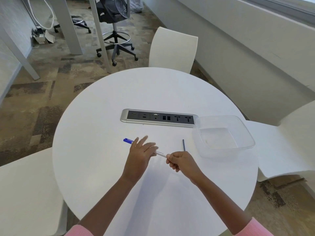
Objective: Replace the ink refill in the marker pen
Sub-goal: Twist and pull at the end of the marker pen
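A white marker pen barrel (160,153) with blue print is held just above the round white table (105,167). My right hand (181,161) is closed around its right end. My left hand (141,153) has its fingers spread and blurred, and it covers the barrel's left end; whether it grips the barrel I cannot tell. A blue cap (128,141) lies on the table, partly hidden behind my left hand. A thin dark ink refill (184,145) lies on the table to the right, just beyond my right hand.
A clear plastic tray (245,133) with nothing in it stands at the table's right. A silver socket strip (158,118) is set into the table's middle. White chairs stand at the far side (173,50), at the right (289,142) and at the left (25,193).
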